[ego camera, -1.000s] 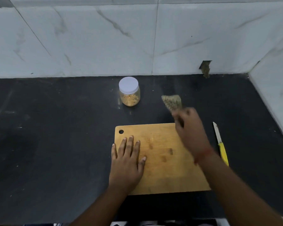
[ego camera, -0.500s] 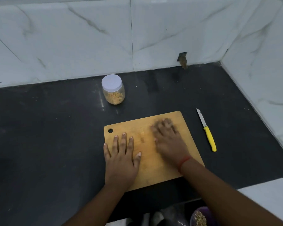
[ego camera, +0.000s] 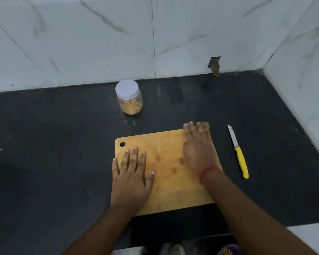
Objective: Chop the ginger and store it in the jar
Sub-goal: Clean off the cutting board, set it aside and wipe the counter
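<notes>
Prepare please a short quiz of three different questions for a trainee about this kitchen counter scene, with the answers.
1. True or false: the jar has its white lid on.
2. Which hand lies flat with fingers spread on the cutting board? A) left hand B) right hand
3. Fill in: the yellow-handled knife lies on the counter to the ____ of the board.

Key: 1 true; the jar holds chopped yellowish pieces. 2 A; the right hand, blurred, presses a scrub pad at the board's far right corner. 3 right.
</notes>
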A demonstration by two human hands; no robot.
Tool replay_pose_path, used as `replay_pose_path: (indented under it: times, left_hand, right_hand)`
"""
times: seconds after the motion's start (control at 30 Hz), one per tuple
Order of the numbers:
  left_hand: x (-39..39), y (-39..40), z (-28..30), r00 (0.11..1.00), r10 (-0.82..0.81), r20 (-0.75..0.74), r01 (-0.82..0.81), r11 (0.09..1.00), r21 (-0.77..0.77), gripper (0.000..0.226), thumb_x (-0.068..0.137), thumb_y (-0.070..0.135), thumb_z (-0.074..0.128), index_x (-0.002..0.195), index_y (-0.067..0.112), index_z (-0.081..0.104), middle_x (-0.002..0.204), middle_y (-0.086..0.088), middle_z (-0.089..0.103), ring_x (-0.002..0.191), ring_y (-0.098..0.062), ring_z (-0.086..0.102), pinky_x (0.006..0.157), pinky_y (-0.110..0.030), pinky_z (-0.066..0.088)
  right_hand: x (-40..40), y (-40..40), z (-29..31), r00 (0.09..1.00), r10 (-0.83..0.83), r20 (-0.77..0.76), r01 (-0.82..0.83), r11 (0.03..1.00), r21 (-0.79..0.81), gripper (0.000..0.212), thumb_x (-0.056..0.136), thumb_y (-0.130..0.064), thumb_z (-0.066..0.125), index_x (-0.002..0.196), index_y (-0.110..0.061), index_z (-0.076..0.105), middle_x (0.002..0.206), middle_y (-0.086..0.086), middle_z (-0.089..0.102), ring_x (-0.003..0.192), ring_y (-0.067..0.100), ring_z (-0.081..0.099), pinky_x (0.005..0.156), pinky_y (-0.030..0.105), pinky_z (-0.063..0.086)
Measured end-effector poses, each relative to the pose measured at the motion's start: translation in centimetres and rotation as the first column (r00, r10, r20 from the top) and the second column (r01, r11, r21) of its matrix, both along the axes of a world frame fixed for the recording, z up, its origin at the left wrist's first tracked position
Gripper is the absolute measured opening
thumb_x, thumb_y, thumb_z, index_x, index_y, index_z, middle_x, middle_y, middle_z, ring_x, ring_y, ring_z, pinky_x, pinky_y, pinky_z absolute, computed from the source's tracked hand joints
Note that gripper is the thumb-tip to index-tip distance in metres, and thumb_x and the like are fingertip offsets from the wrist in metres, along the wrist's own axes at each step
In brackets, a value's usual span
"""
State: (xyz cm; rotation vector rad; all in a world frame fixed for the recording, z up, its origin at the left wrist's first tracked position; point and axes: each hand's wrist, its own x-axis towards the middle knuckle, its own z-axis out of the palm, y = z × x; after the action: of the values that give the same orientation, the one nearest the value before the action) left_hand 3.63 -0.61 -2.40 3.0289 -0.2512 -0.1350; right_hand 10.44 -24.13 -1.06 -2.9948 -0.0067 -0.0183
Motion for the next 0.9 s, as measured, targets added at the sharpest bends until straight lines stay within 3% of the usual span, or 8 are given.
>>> replay_pose_path:
  times: [0.1, 0.13, 0.27, 0.4, 0.53, 0.67, 0.8, 0.9]
  left_hand:
    - [0.0, 0.0, 0.0, 1.000, 0.003, 0.007, -0.003, 1.000, 0.000, 0.069, 0.101, 0.062, 0.018, 0.159, 0.026, 0.022, 0.168, 0.000, 0.011, 0.155, -0.022, 0.003, 0.123, -0.057, 0.006]
    - [0.0, 0.0, -0.1, 1.000, 0.004, 0.009, -0.004, 1.000, 0.001, 0.068, 0.101, 0.062, 0.018, 0.160, 0.026, 0.022, 0.168, 0.000, 0.010, 0.155, -0.022, 0.002, 0.123, -0.057, 0.005]
    - [0.0, 0.0, -0.1, 1.000, -0.004, 0.013, 0.004, 1.000, -0.019, 0.068, 0.101, 0.062, 0.018, 0.160, 0.027, 0.020, 0.168, 0.001, 0.010, 0.155, -0.021, 0.001, 0.123, -0.057, 0.005]
    - [0.0, 0.2, -0.1, 1.000, 0.000, 0.019, 0.001, 1.000, -0.026, 0.068, 0.101, 0.062, 0.020, 0.159, 0.027, 0.022, 0.168, 0.001, 0.011, 0.155, -0.022, 0.003, 0.123, -0.057, 0.006]
    - [0.0, 0.1, -0.1, 1.000, -0.008, 0.020, 0.009, 1.000, -0.023, 0.068, 0.101, 0.062, 0.019, 0.159, 0.027, 0.022, 0.168, 0.002, 0.010, 0.155, -0.022, 0.003, 0.123, -0.057, 0.005]
    - [0.0, 0.1, 0.0, 1.000, -0.002, 0.022, 0.002, 1.000, -0.017, 0.068, 0.101, 0.062, 0.018, 0.159, 0.028, 0.022, 0.168, 0.003, 0.010, 0.155, -0.022, 0.003, 0.123, -0.058, 0.006]
    - [0.1, 0.0, -0.1, 1.000, -0.003, 0.019, 0.004, 1.000, -0.021, 0.067, 0.101, 0.062, 0.018, 0.159, 0.029, 0.022, 0.168, 0.004, 0.010, 0.155, -0.022, 0.002, 0.123, -0.057, 0.005]
    - [-0.1, 0.1, -0.1, 1.000, 0.002, 0.027, -0.002, 1.000, -0.010, 0.067, 0.101, 0.062, 0.018, 0.159, 0.029, 0.022, 0.168, 0.004, 0.010, 0.155, -0.022, 0.003, 0.123, -0.058, 0.006]
  right_hand:
    - [-6.9, 1.3, -0.1, 0.941, 0.338, -0.004, -0.338, 0.941, 0.022, 0.058, 0.096, -0.018, 0.037, 0.153, -0.021, 0.024, 0.159, 0.001, 0.022, 0.149, 0.021, 0.010, 0.120, 0.047, 0.018]
    - [-7.6, -0.2, -0.2, 0.938, 0.346, -0.015, -0.346, 0.938, 0.017, 0.058, 0.095, -0.016, 0.037, 0.152, -0.023, 0.026, 0.159, 0.000, 0.023, 0.149, 0.019, 0.011, 0.120, 0.046, 0.018]
    - [-9.8, -2.2, -0.6, 0.993, -0.114, -0.002, 0.114, 0.993, 0.001, 0.058, 0.094, -0.020, 0.033, 0.152, -0.018, 0.027, 0.158, 0.005, 0.026, 0.149, 0.024, 0.010, 0.120, 0.048, 0.017]
    - [-12.6, -1.2, -0.7, 0.955, 0.295, -0.037, -0.295, 0.955, -0.007, 0.060, 0.092, -0.017, 0.030, 0.152, -0.021, 0.028, 0.159, 0.002, 0.025, 0.149, 0.021, 0.014, 0.118, 0.046, 0.018]
    - [-10.5, -2.9, -0.1, 0.996, -0.090, -0.019, 0.090, 0.996, -0.006, 0.057, 0.095, -0.019, 0.031, 0.152, -0.018, 0.025, 0.159, 0.006, 0.025, 0.149, 0.025, 0.012, 0.119, 0.049, 0.019]
    - [-11.5, 0.9, 0.0, 0.918, 0.395, -0.033, -0.394, 0.919, 0.036, 0.058, 0.095, -0.017, 0.034, 0.152, -0.022, 0.024, 0.160, 0.002, 0.021, 0.150, 0.021, 0.010, 0.120, 0.048, 0.016]
    - [-3.2, -1.7, 1.0, 0.996, -0.085, -0.022, 0.085, 0.996, 0.008, 0.058, 0.094, -0.021, 0.021, 0.151, -0.016, 0.027, 0.157, 0.008, 0.027, 0.148, 0.029, 0.012, 0.120, 0.050, 0.016]
    - [-2.2, 3.0, 0.1, 0.969, 0.248, -0.015, -0.247, 0.969, 0.018, 0.060, 0.092, -0.019, 0.018, 0.152, -0.021, 0.023, 0.159, 0.004, 0.022, 0.149, 0.024, 0.010, 0.121, 0.049, 0.012]
